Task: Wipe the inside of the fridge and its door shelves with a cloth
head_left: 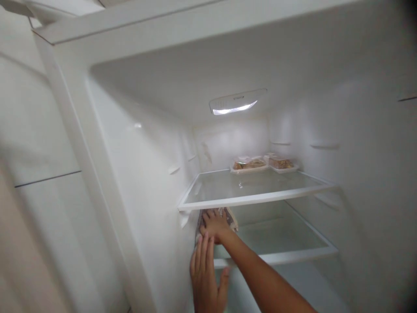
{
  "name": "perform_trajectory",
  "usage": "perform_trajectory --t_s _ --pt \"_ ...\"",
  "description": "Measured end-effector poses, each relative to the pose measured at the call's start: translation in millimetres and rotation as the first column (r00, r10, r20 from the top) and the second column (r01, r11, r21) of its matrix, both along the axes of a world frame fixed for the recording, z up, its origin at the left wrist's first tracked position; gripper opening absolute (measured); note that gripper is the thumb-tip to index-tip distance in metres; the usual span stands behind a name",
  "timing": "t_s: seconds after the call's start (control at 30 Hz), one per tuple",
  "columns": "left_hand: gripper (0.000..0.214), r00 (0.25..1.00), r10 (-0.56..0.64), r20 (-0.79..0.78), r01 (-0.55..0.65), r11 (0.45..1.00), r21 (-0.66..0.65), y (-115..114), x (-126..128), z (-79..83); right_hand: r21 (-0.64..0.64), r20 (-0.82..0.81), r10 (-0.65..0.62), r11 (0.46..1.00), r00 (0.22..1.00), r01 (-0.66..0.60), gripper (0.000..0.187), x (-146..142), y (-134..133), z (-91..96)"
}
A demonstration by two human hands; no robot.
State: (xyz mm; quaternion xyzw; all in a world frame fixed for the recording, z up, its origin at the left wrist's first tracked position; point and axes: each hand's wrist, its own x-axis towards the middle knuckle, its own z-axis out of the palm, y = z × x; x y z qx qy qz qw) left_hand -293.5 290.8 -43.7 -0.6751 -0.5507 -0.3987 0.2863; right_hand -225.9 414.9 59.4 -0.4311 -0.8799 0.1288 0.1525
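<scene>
Inside an open fridge, my right hand (214,227) reaches in from the lower right with its fingers spread over a dark brown and pale patterned item (232,219). The item sits on the middle shelf, at the left side wall below the upper shelf; whether it is a cloth or a packet I cannot tell, as my hand covers much of it. Closer to me, my left hand (207,276) is raised with fingers stretched out and thumb apart. Its fingertips are near the item's front edge and my right hand; contact is unclear.
Above my hands is the glass upper shelf (215,187) with a white front rim. Two clear-wrapped food trays, a left one (249,164) and a right one (282,164), stand at its back. The middle shelf's rim (293,256) crosses below. A lamp (237,104) glows in the ceiling.
</scene>
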Motion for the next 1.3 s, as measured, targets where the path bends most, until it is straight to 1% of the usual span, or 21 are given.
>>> perform_trajectory --t_s 0.07,0.13,0.17,0.2,0.27,0.37,0.43,0.5,0.57,0.63,0.73,0.83,0.93,1.0,1.03,1.1,1.2,1.23,1.3 --pt "0.061 0.979 -0.061 0.197 0.065 0.998 -0.013 -2.6 1.6 3.1 0.010 0.015 0.052 0.999 0.999 -0.053 0.066 11.6 -18.4 -1.0" --pt "0.058 0.913 -0.109 0.392 0.128 0.992 -0.022 -4.9 2.6 7.1 0.028 0.004 0.091 0.995 0.996 -0.091 0.063 23.6 -39.0 -1.6" --pt "0.058 0.880 -0.125 0.457 0.156 0.987 -0.031 -5.7 2.4 9.1 0.036 -0.008 0.112 0.993 0.994 -0.112 0.063 29.8 -49.1 -1.7" --pt "0.058 0.858 -0.135 0.496 0.181 0.982 -0.046 -6.2 1.5 10.9 0.042 -0.023 0.135 0.990 0.991 -0.134 0.063 36.3 -58.4 -1.7" --pt "0.058 0.846 -0.144 0.513 0.212 0.974 -0.078 -5.9 -2.5 13.5 0.046 -0.053 0.177 0.983 0.983 -0.175 0.065 50.8 -73.9 -1.1" --pt "0.053 0.892 -0.142 0.430 0.207 0.972 -0.108 -3.1 -11.2 14.8 0.041 -0.089 0.176 0.984 0.980 -0.173 0.068 77.1 -88.8 -0.5" --pt "0.051 0.947 -0.136 0.290 0.174 0.979 -0.109 -1.4 -15.7 14.7 0.042 -0.103 0.137 0.990 0.985 -0.133 0.067 97.6 -94.0 -2.0" --pt "0.050 0.988 -0.117 0.097 0.127 0.986 -0.107 -1.2 -17.4 15.0 0.044 -0.101 0.080 0.996 0.992 -0.076 0.065 120.8 -96.0 -6.3" --pt "0.048 0.991 -0.088 -0.100 0.078 0.992 -0.104 -2.9 -16.7 16.3 0.036 -0.081 0.006 0.999 0.997 -0.004 0.065 147.2 -95.3 -13.0" --pt "0.047 0.971 -0.056 -0.234 0.036 0.995 -0.089 -5.6 -14.8 18.4 0.024 -0.048 -0.084 0.996 0.995 0.085 0.066 176.3 -92.3 -20.4" --pt "0.045 0.955 -0.016 -0.296 0.003 0.999 -0.044 -8.6 -12.6 21.3 0.046 -0.010 -0.227 0.973 0.974 0.227 0.065 219.3 -84.9 -28.4" --pt "0.044 0.954 -0.007 -0.299 -0.001 1.000 -0.026 -9.6 -12.1 22.6 0.113 0.012 -0.344 0.933 0.939 0.341 0.060 248.9 -76.6 -30.9" --pt "0.043 0.959 -0.014 -0.284 0.005 0.999 -0.032 -9.7 -11.9 23.2 0.139 0.040 -0.413 0.904 0.910 0.404 0.060 256.9 -73.2 -29.6" --pt "0.043 0.961 -0.023 -0.274 0.014 0.999 -0.033 -9.6 -11.8 23.6 0.101 0.054 -0.441 0.895 0.896 0.434 0.064 254.2 -76.2 -27.7" --pt "0.043 0.963 -0.026 -0.270 0.017 0.999 -0.035 -9.4 -11.8 23.6 0.068 0.061 -0.442 0.896 0.895 0.438 0.069 252.3 -79.2 -26.7" --pt "0.042 0.965 -0.026 -0.262 0.018 0.999 -0.034 -8.6 -12.0 23.2 0.010 0.078 -0.401 0.916 0.913 0.402 0.084 249.0 -86.8 -25.2" --pt "0.042 0.969 -0.028 -0.245 0.017 0.999 -0.044 -6.7 -12.3 21.7 -0.006 0.115 -0.335 0.941 0.935 0.337 0.108 244.7 -97.9 -26.2" --pt "0.042 0.972 -0.033 -0.233 0.021 0.998 -0.055 -5.9 -12.2 21.3 0.009 0.129 -0.332 0.943 0.934 0.334 0.112 242.1 -101.0 -27.4" --pt "0.043 0.981 -0.053 -0.189 0.035 0.994 -0.100 -4.3 -11.9 21.0 0.041 0.142 -0.344 0.939 0.928 0.342 0.112 232.5 -107.1 -29.8"
